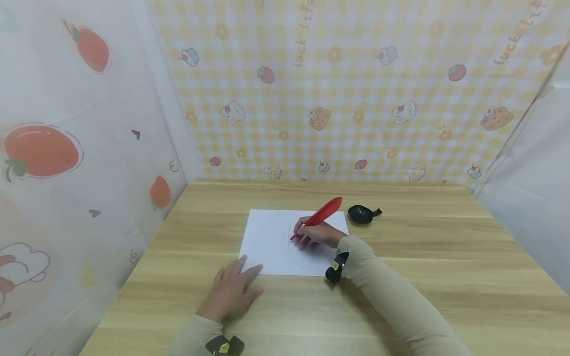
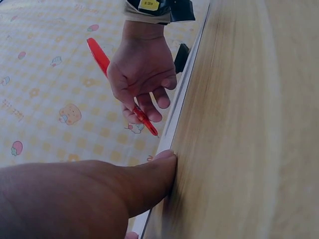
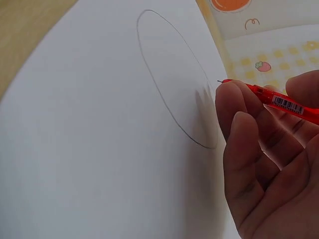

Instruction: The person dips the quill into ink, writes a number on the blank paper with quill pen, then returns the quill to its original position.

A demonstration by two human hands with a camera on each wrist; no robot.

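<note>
A white sheet of paper [image 1: 271, 242] lies on the wooden table [image 1: 423, 257], with a thin pencilled oval [image 3: 169, 74] drawn on it. My right hand [image 1: 318, 235] grips a red feather-shaped pen [image 1: 321, 214] with its tip on the paper at the oval's line. The pen [image 3: 279, 102] runs across my curled fingers [image 3: 244, 149] in the right wrist view. My left hand [image 1: 231, 291] lies flat on the table, fingers straight, pressing the sheet's near left corner. In the left wrist view the left thumb [image 2: 144, 181] rests at the paper's edge below the right hand [image 2: 142, 69] and pen [image 2: 122, 89].
A small black object [image 1: 361, 214] sits on the table just right of the paper's far corner. Patterned curtain walls close in the table at the back, left and right. Bare wood stretches to the right of my right sleeve [image 1: 401, 301].
</note>
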